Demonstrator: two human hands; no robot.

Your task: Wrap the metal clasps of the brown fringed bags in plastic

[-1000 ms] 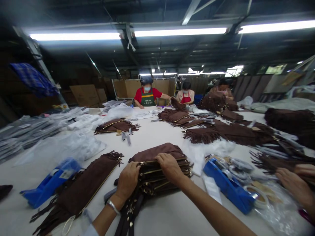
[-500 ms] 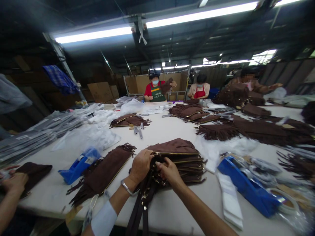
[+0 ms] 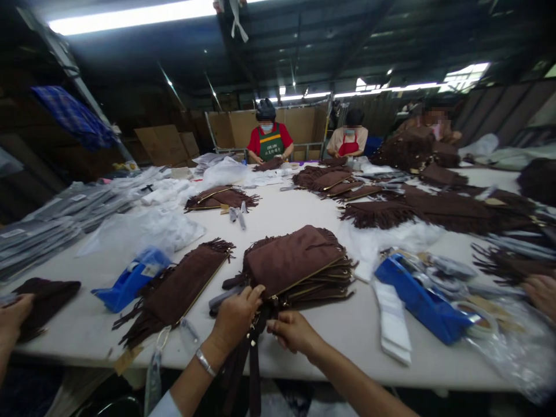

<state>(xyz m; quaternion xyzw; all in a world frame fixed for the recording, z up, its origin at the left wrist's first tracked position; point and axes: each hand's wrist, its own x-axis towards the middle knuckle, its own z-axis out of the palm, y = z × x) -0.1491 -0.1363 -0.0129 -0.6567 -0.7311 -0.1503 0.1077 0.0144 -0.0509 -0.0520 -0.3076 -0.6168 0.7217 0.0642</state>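
A pile of brown fringed bags (image 3: 299,260) with gold zips lies in front of me, one flap-like bag flat on top. My left hand (image 3: 238,313), with a silver bracelet at its wrist, is closed at the near corner of the top bag, thumb and fingers pinched. Just right of it, my right hand (image 3: 295,333) is closed beside the dark straps (image 3: 254,370), which hang over the table edge with small gold fittings. What its fingertips pinch is too small to make out. Left of the pile, another brown bag (image 3: 180,289) lies flat.
Blue tape dispensers stand left (image 3: 132,278) and right (image 3: 425,301). White folded paper (image 3: 393,324) lies by the right one. Grey packets (image 3: 39,231) are stacked at left; more brown bags (image 3: 369,197) lie beyond. Co-workers' hands show at left (image 3: 15,318) and right (image 3: 541,292).
Both my hands have moved down toward me from the bag corner's fittings, and the top bag now lies tilted across the pile. The view has shifted; the co-worker opposite has lowered a bag.
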